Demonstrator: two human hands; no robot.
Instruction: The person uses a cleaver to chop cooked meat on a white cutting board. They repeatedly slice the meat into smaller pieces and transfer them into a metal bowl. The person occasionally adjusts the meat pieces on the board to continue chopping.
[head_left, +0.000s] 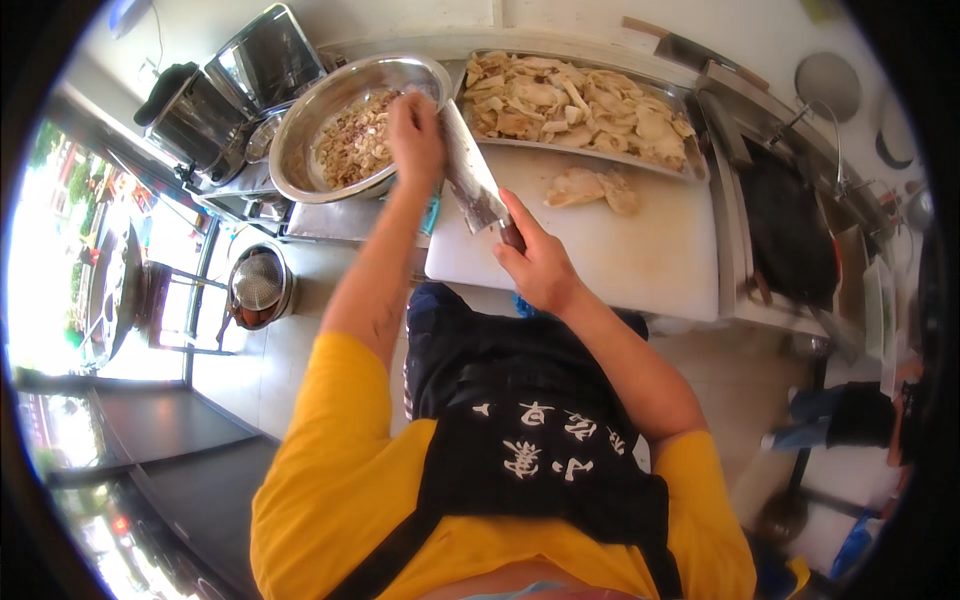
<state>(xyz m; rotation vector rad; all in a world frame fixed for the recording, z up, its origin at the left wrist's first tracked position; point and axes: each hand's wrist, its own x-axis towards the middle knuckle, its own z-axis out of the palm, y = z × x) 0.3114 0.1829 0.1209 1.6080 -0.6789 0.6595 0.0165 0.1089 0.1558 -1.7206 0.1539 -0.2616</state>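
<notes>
My right hand (543, 265) grips the dark handle of a cleaver (468, 168), its broad blade tilted up and away toward the bowl. Beside the blade's far end, my left hand (415, 145) is over the right side of a large steel bowl (290, 160). Its fingers are blurred and partly hidden, so what they hold, if anything, does not show. Chopped pale meat (355, 145) fills part of the bowl. Under the cleaver lies a white cutting board (640, 255), with a few pale pieces of meat (592, 190), apparently chicken, near its back edge.
Behind the board, a metal tray (590, 150) is heaped with pale meat pieces. A dark cooking surface (790, 225) adjoins on the right. A metal pot (192, 125) stands at the back left. Below it, a bucket (258, 285) holds a strainer. Another person (850, 415) appears at far right.
</notes>
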